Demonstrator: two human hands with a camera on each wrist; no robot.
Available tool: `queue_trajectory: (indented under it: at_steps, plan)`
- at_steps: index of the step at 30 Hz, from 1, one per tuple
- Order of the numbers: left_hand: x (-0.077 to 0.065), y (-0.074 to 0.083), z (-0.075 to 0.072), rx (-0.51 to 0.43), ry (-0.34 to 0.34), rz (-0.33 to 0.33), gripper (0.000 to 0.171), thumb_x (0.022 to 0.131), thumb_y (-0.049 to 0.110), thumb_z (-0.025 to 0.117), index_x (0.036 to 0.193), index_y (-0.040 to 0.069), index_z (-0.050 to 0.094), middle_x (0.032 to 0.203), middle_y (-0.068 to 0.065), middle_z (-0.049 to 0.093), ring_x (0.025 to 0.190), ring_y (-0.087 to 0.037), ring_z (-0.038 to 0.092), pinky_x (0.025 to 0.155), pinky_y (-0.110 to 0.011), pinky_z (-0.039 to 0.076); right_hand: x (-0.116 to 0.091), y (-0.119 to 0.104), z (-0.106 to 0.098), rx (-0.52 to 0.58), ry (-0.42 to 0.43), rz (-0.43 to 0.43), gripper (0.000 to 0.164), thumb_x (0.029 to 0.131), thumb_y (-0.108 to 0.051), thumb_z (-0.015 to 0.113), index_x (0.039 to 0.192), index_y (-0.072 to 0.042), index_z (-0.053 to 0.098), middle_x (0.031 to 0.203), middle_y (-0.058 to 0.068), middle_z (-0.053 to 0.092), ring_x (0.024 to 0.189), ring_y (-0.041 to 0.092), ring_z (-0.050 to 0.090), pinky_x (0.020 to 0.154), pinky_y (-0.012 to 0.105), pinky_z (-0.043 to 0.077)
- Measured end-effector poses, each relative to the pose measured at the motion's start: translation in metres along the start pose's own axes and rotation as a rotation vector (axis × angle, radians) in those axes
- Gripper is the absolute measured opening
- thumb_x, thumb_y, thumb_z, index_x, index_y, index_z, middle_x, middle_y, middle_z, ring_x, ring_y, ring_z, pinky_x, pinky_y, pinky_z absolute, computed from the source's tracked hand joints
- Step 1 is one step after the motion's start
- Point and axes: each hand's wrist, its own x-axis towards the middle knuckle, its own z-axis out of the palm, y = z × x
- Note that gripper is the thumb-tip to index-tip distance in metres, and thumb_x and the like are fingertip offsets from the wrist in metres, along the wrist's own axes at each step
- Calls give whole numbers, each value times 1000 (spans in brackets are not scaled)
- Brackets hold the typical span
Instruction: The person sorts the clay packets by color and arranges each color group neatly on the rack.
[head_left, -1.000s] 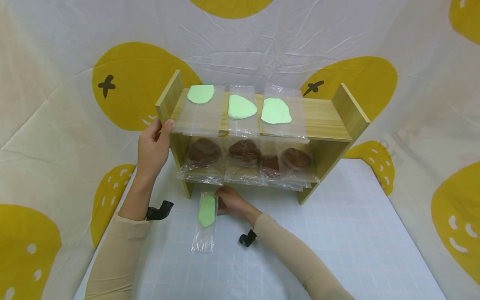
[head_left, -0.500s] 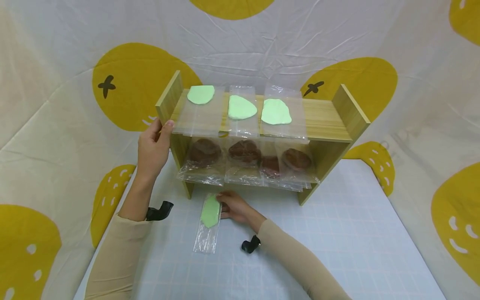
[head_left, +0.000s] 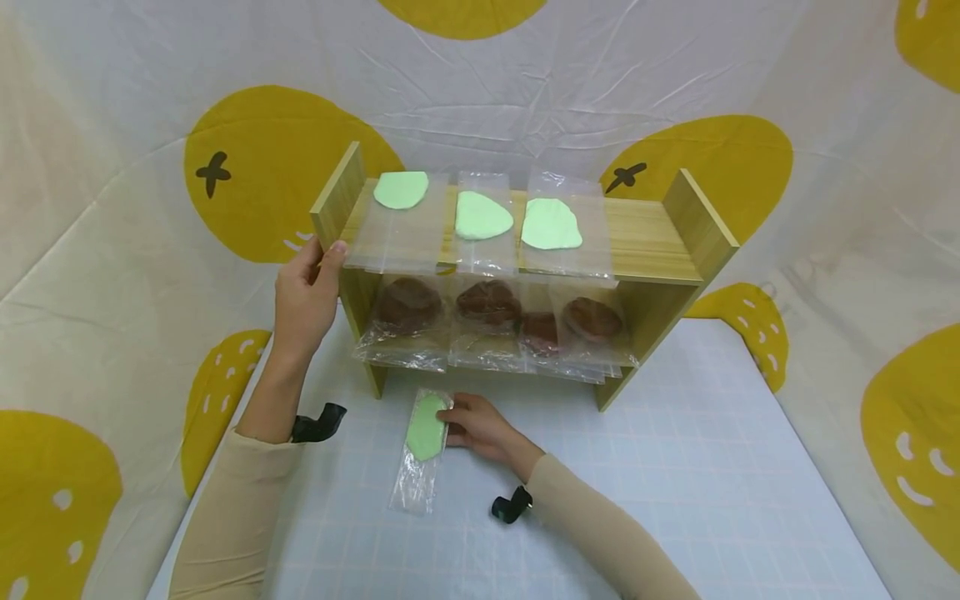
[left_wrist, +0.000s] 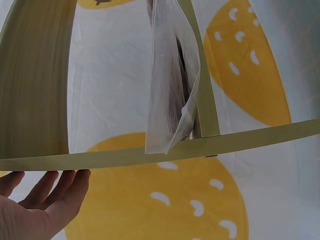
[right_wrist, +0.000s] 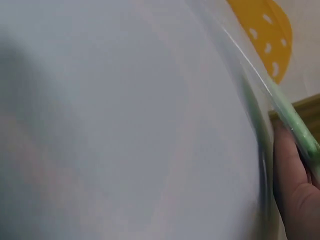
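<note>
My right hand (head_left: 483,429) pinches a narrow clear plastic bag (head_left: 412,487) by its right side, near the top, in front of the shelf. Inside lies a flat, light green piece (head_left: 425,433) with a pointed lower end. The right wrist view shows the bag's green edge (right_wrist: 295,122) beside the hand; blur hides much there. At the upper left, my left hand (head_left: 306,300) touches the left side panel of the wooden shelf (head_left: 648,237). Its fingertips (left_wrist: 80,177) meet the panel's outer face, with the fingers fairly straight.
Three clear bags with light green pieces (head_left: 483,215) lie on the top board, overhanging its front. Several bags with dark brown pieces (head_left: 408,304) sit on the lower board. A pale checked cloth (head_left: 720,467) covers the table; a patterned fabric (head_left: 480,92) hangs behind.
My right hand has drawn back from under the shelf, toward the front and slightly right. The bag with the green piece has come along and tilted a little. My left hand stays put.
</note>
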Motion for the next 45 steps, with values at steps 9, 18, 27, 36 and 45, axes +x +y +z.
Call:
queue_trajectory:
  at_steps: [9,18,27,36,45]
  plan:
    - [-1,-1,-1,-6,2,6,42,104,36,54,137,12,62,123,-8,65,96,-25,62,74,-27,47,-17,-3,-4,23,-36,-24,56,99,-3,56,148,6,30,117,21,63,94,33,69,82,54,54]
    - [-2,1,-1,7,7,-8,42,103,36,55,138,13,61,125,-8,65,102,-22,63,79,-26,49,-47,-16,-14,5,-53,-67,61,96,6,56,150,4,29,124,24,62,98,30,66,82,47,56]
    - [-1,1,-1,11,5,-10,42,103,36,55,138,13,62,126,-8,65,102,-25,63,77,-27,48,-78,-29,-28,-23,-84,-106,59,97,3,58,149,2,32,126,20,62,99,27,66,80,43,56]
    - [1,-2,1,-15,3,21,40,103,34,56,136,13,63,122,-7,66,99,-22,64,78,-27,48,-105,-42,-40,-52,-89,-132,55,98,1,59,147,1,34,124,17,64,100,27,66,79,41,57]
    - [1,-1,0,-12,0,14,40,103,35,55,136,13,63,121,-7,66,95,-24,63,74,-27,47,-134,-56,-57,-179,-128,-236,42,99,-2,60,137,1,43,120,15,65,104,28,66,82,46,56]
